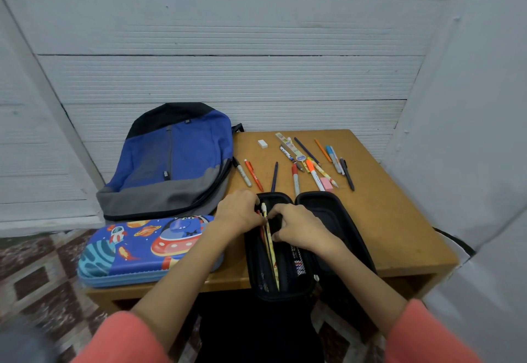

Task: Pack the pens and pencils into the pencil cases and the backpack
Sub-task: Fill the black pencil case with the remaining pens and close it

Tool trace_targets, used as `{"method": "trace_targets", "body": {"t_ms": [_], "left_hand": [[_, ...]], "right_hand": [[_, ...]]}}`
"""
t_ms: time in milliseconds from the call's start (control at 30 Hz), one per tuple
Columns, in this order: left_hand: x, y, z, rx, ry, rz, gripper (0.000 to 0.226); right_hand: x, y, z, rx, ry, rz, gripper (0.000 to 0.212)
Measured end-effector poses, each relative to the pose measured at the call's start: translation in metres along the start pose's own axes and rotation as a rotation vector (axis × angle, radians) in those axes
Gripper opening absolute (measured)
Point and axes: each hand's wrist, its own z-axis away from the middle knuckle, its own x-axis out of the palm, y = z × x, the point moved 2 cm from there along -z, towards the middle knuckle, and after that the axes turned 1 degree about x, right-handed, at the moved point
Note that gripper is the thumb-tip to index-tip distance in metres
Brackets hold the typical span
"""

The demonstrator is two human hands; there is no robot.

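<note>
Head view, single frame.

- Black pencil case (288,295) lies open at lower centre of the frame, on the near edge of the wooden table (393,228). Its two halves are splayed, with the lid half to the right.
- Yellow pencil (271,251) lies lengthwise in the left half of the case. Its white eraser end points to the top of the frame and sticks up just past the knuckles. A red pencil (260,233) lies touching it on the left.
- Left hand (238,214): fingers curled, clasping the yellow pencil near its eraser end from the left. Most of the shaft runs below the grip, down into the case.
- Right hand (299,228): fingers curled tight against the same pencil from the right. I cannot tell whether it pinches the pencil or the case lining.
- Space-print pencil case (148,248), blue and zipped closed, is at lower left, just beside the black one and under the left forearm.
- Blue backpack (174,160) lies flat at centre left, touching the top edge of the space-print case.
- Loose pens and pencils (310,163) are scattered at centre right, above the open case. Among them are a white eraser (262,143) and a pink eraser (326,184).
</note>
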Motion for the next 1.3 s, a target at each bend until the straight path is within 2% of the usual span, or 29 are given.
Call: {"method": "trace_targets", "body": {"t_ms": [200,633,800,933,1000,1100,1300], "left_hand": [[0.000,0.001,-0.001,-0.023,0.002,-0.011,0.034],[0.000,0.006,0.001,-0.031,-0.002,-0.081,0.034],[0.002,0.013,0.003,0.042,0.014,-0.205,0.030],[0.000,0.015,0.003,0.025,0.004,-0.223,0.023],[0.000,0.015,0.003,0.015,-0.004,-0.216,0.020],[-0.002,0.014,0.003,0.006,-0.008,-0.210,0.022],[-0.002,0.010,0.001,-0.008,-0.013,-0.175,0.022]], "right_hand": [[0.003,0.001,0.000,0.003,0.024,-0.001,0.029],[-0.001,0.005,0.002,0.018,0.013,-0.068,0.037],[-0.002,-0.001,-0.001,0.000,0.011,0.048,0.034],[0.005,-0.013,-0.002,-0.056,0.198,0.292,0.025],[0.005,-0.017,-0.005,-0.077,0.268,0.310,0.029],[0.001,-0.021,-0.012,-0.076,0.278,0.292,0.031],[0.002,-0.019,-0.024,-0.054,0.317,0.315,0.012]]}}
